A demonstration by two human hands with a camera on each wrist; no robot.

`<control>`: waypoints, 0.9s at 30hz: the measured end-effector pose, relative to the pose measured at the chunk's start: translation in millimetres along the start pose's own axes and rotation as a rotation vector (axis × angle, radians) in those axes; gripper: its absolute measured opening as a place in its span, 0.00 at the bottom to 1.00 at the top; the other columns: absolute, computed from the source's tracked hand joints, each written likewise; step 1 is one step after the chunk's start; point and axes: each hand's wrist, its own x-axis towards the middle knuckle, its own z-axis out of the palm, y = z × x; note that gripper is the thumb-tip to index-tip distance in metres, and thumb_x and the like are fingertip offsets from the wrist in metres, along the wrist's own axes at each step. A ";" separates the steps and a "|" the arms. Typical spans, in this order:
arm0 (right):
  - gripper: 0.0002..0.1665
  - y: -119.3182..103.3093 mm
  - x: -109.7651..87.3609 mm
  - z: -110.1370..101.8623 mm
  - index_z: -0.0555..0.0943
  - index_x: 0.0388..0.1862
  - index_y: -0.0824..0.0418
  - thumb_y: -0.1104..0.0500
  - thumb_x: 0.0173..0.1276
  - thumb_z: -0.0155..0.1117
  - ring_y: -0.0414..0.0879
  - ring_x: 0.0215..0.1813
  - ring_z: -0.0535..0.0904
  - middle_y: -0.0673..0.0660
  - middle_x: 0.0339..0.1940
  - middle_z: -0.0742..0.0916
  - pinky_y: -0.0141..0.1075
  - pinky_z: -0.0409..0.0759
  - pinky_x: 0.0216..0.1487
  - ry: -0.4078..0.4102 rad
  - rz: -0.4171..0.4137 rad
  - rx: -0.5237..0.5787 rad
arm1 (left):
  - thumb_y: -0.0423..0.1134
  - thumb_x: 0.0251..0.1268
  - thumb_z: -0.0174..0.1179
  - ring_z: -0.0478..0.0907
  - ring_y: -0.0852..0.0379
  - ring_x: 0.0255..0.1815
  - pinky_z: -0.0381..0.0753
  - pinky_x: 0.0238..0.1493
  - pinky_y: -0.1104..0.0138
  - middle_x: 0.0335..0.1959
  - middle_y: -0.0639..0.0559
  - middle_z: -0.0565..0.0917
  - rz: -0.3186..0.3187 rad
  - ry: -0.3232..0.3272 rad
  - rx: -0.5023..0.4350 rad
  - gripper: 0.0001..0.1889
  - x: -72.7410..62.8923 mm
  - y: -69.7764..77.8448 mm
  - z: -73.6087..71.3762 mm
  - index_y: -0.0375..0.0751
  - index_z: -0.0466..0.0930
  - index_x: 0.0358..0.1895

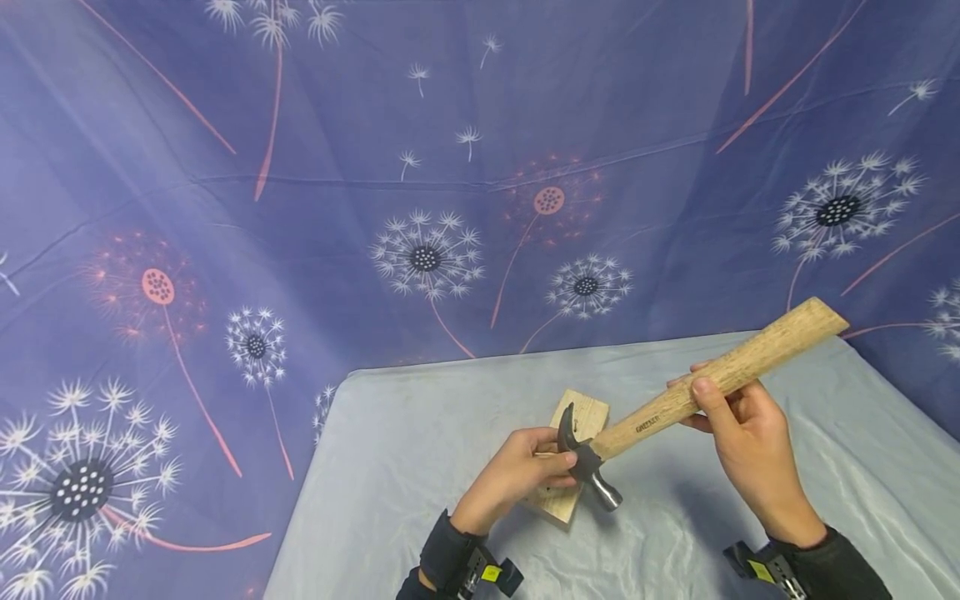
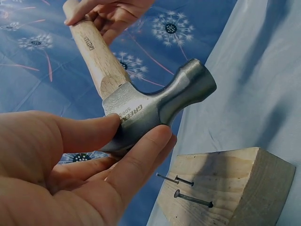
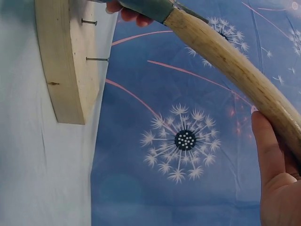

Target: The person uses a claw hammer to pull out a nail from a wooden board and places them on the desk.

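Head view, left hand [image 1: 517, 467]: it is pinching the hammer [image 1: 652, 417] by its metal head [image 2: 150, 110] between thumb and fingers.
Right hand [image 1: 753, 442]: it is holding the wooden handle [image 1: 738, 367] around mid-length, thumb lying along the near side.
Hidden parts: in the left wrist view, fingers are covering the claw and the thumb is overlapping the lettering (only "GREEN" is reading clearly); in the right wrist view, the frame is cutting off the striking end and the handle's butt.
Hammer's look: the grey head is shining at its round striking end; the pale, grained handle is slanting up to the right, in the air.
Wood block [image 2: 225, 174]: it is lying below the hammer's head, partly blocked from the head camera, with three nails [image 2: 194, 198] sticking out.
Cloth [image 1: 420, 450]: light blue, it is wrinkling under the block.
Backdrop [image 1: 480, 100]: dandelion-printed fabric is hanging behind.
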 end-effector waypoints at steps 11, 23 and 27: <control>0.13 -5.0 4.4 9.6 0.73 0.60 0.80 0.75 0.82 0.52 0.47 0.52 0.88 0.63 0.50 0.88 0.33 0.87 0.47 -0.035 -0.065 -0.048 | 0.26 0.76 0.64 0.89 0.46 0.49 0.87 0.53 0.57 0.49 0.42 0.89 -0.007 -0.015 -0.045 0.15 -1.5 -1.4 1.0 0.26 0.82 0.61; 0.15 -10.8 4.6 17.7 0.74 0.62 0.80 0.76 0.81 0.52 0.49 0.52 0.87 0.65 0.50 0.87 0.31 0.85 0.49 -0.065 -0.097 -0.108 | 0.27 0.75 0.64 0.86 0.32 0.53 0.85 0.58 0.48 0.49 0.40 0.89 -0.006 -0.012 0.003 0.17 -7.0 -5.3 -2.1 0.31 0.83 0.63; 0.14 -11.0 3.4 19.2 0.74 0.61 0.81 0.77 0.80 0.52 0.49 0.53 0.86 0.66 0.48 0.87 0.30 0.81 0.55 -0.069 -0.109 -0.155 | 0.29 0.82 0.57 0.84 0.33 0.58 0.83 0.61 0.51 0.57 0.34 0.86 0.034 -0.005 -0.002 0.18 -8.0 -3.9 -14.0 0.26 0.77 0.68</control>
